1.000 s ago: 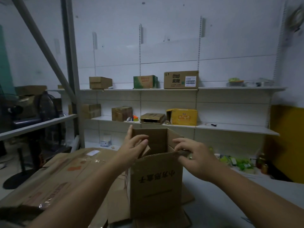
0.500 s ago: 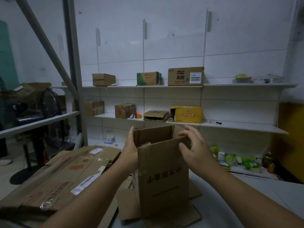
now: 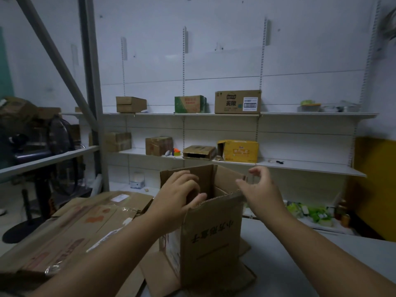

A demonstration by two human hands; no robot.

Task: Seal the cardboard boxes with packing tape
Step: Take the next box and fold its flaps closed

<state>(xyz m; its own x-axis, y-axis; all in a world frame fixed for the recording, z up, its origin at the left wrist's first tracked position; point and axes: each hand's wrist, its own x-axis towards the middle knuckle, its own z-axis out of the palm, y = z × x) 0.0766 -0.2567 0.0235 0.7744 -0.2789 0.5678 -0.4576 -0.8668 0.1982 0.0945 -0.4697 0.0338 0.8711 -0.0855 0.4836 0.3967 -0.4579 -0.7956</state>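
Note:
A tall brown cardboard box [image 3: 212,243] with dark print on its near face stands upright on the grey table [image 3: 310,264], its top flaps open. My left hand [image 3: 177,194] grips the box's top left corner, with fingers curled over the left flap and the thumb against the near flap's edge. My right hand [image 3: 259,189] is at the top right corner, thumb and curled fingers on either side of the right flap's upper edge. No packing tape shows near the box.
A stack of flattened cartons [image 3: 85,228] lies to the left, and flat cardboard [image 3: 162,273] lies under the box. Wall shelves behind hold several boxes, among them a brown box [image 3: 237,101] and a yellow box [image 3: 240,151]. A floor fan [image 3: 57,157] and a metal rack post [image 3: 90,82] stand at the left.
My right hand left the near flap's corner and rose to the right side flap. My left hand shifted over the left flap's top. The box stays upright.

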